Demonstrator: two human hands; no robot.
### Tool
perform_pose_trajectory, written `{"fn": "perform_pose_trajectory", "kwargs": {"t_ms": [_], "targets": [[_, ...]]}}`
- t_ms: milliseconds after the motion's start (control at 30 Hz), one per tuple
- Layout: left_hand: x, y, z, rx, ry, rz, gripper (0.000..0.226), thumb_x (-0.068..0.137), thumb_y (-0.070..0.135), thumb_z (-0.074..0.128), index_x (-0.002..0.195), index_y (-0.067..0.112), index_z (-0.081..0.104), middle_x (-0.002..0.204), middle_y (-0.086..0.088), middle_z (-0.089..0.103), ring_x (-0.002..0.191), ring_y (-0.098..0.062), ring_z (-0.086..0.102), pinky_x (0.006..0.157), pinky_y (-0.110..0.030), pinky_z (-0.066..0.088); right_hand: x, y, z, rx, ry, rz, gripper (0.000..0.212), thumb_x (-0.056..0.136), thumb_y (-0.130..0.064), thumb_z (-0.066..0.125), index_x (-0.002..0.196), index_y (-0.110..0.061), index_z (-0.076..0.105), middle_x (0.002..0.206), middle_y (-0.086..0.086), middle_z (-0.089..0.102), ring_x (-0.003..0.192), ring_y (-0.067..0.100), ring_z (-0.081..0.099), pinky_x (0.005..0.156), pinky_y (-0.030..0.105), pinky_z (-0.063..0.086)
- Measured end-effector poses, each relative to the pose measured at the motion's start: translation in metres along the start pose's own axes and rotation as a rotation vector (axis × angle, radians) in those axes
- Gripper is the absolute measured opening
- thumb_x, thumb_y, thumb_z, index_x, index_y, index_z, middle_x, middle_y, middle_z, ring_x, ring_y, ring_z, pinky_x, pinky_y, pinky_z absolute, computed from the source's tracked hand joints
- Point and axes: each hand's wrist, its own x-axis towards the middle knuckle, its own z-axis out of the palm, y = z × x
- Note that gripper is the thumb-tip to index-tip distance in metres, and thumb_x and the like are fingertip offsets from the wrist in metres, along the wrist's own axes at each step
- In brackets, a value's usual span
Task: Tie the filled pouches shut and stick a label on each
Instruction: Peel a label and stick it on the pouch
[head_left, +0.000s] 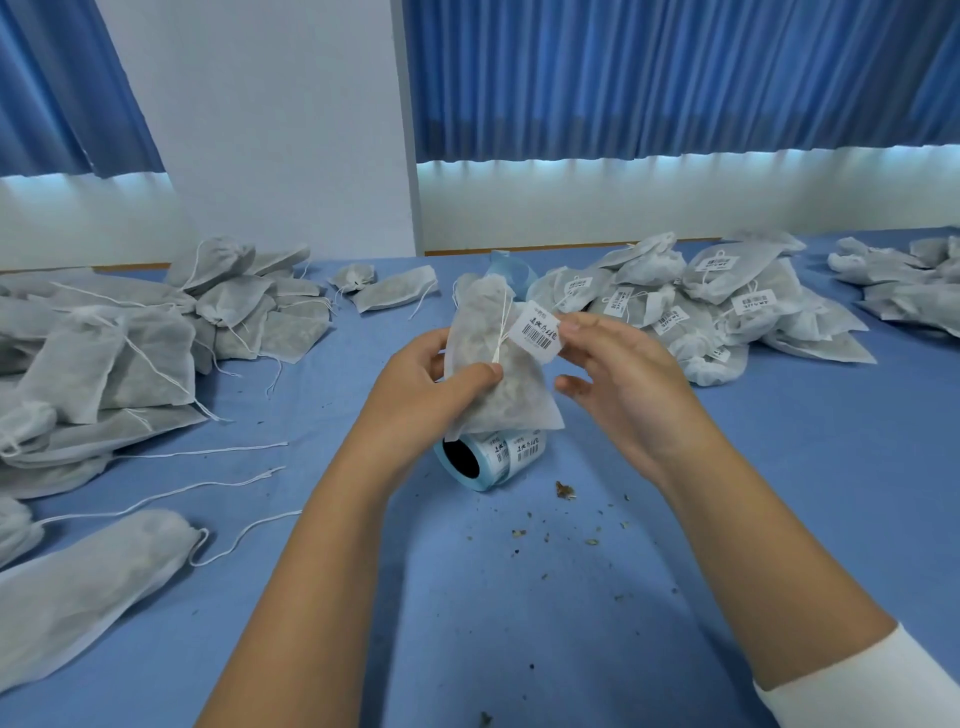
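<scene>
A roll of labels (488, 460) is laid on the blue table (519, 623). Above it, a filled pouch (498, 374) (string dangling) is gripped by the left hand (431, 384). A barcode label (537, 333) is pinched beside its top by the right hand (618, 374). Labelled pouches (701, 306) are heaped beyond.

Left hand (423, 387) grips a filled pouch (496, 364) upright, thumb pressing its drawstring (500, 332); right hand (615, 371) pinches a barcode label (537, 332) at the string. Below both hands lies the label roll (485, 460). Unlabelled pouches (130, 343) left of them, labelled pouches (691, 306) right.
</scene>
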Motion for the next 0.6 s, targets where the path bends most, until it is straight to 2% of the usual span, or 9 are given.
{"fn": "perform_pose_trajectory", "kwargs": {"t_ms": [100, 167, 233, 367, 400, 500, 533, 600], "targets": [[-0.001, 0.001, 0.000, 0.031, -0.021, 0.010, 0.042, 0.071, 0.029, 0.072, 0.112, 0.025, 0.068, 0.095, 0.005, 0.077, 0.090, -0.013, 0.073, 0.083, -0.035, 0.057, 0.001, 0.003, 0.001, -0.133, 0.032, 0.006, 0.013, 0.090, -0.017, 0.063, 0.086, -0.024, 0.074, 0.124, -0.006, 0.067, 0.109, 0.004, 0.060, 0.085, 0.027, 0.042], [-0.001, 0.001, 0.001, 0.045, -0.044, 0.016, 0.046, 0.069, 0.031, 0.073, 0.114, 0.026, 0.068, 0.097, 0.005, 0.077, 0.093, -0.014, 0.073, 0.087, -0.036, 0.057, -0.001, 0.003, 0.003, -0.188, 0.010, -0.014, 0.022, 0.088, -0.020, 0.067, 0.070, -0.030, 0.074, 0.125, -0.012, 0.064, 0.118, -0.002, 0.055, 0.088, 0.027, 0.042], [-0.002, 0.001, 0.001, 0.058, -0.064, 0.019, 0.046, 0.068, 0.032, 0.074, 0.114, 0.028, 0.068, 0.099, 0.005, 0.077, 0.097, -0.015, 0.072, 0.091, -0.040, 0.057, -0.001, 0.004, 0.004, -0.212, -0.001, -0.028, 0.025, 0.087, -0.020, 0.068, 0.065, -0.031, 0.075, 0.120, -0.017, 0.064, 0.120, -0.005, 0.054, 0.088, 0.025, 0.043], [-0.002, 0.001, 0.001, 0.054, -0.102, 0.036, 0.046, 0.070, 0.030, 0.075, 0.115, 0.029, 0.068, 0.103, 0.006, 0.076, 0.099, -0.015, 0.072, 0.091, -0.039, 0.057, 0.001, 0.007, 0.003, -0.228, 0.000, -0.060, 0.020, 0.087, -0.016, 0.069, 0.068, -0.023, 0.074, 0.100, -0.014, 0.073, 0.093, -0.005, 0.065, 0.077, 0.014, 0.047], [-0.002, 0.001, 0.001, 0.048, -0.110, 0.038, 0.047, 0.070, 0.030, 0.075, 0.116, 0.028, 0.067, 0.103, 0.006, 0.076, 0.099, -0.015, 0.072, 0.089, -0.037, 0.057, 0.001, 0.009, 0.003, -0.259, 0.023, -0.070, 0.016, 0.086, -0.017, 0.071, 0.071, -0.020, 0.074, 0.098, -0.011, 0.074, 0.092, -0.004, 0.065, 0.079, 0.016, 0.048], [-0.003, 0.001, 0.003, 0.042, -0.118, 0.033, 0.046, 0.069, 0.031, 0.076, 0.114, 0.028, 0.067, 0.103, 0.007, 0.076, 0.097, -0.014, 0.072, 0.083, -0.032, 0.057, 0.003, 0.015, 0.002, -0.312, 0.126, -0.073, 0.007, 0.082, -0.019, 0.075, 0.080, -0.013, 0.072, 0.105, -0.003, 0.072, 0.100, 0.004, 0.065, 0.092, 0.030, 0.051], [-0.003, 0.002, 0.004, 0.043, -0.107, 0.026, 0.044, 0.069, 0.035, 0.075, 0.112, 0.029, 0.068, 0.101, 0.008, 0.076, 0.096, -0.012, 0.072, 0.081, -0.031, 0.056, 0.003, 0.016, 0.002, -0.310, 0.133, -0.079, 0.008, 0.082, -0.018, 0.075, 0.081, -0.012, 0.071, 0.102, 0.001, 0.072, 0.096, 0.008, 0.066, 0.091, 0.032, 0.053], [-0.003, 0.004, 0.007, 0.060, -0.050, 0.015, 0.039, 0.071, 0.049, 0.073, 0.105, 0.031, 0.069, 0.094, 0.013, 0.076, 0.089, -0.006, 0.072, 0.074, -0.026, 0.053, 0.001, 0.016, 0.005, -0.290, 0.109, -0.115, 0.009, 0.083, -0.015, 0.075, 0.081, -0.010, 0.067, 0.084, 0.002, 0.071, 0.078, 0.007, 0.065, 0.076, 0.025, 0.054]]}}
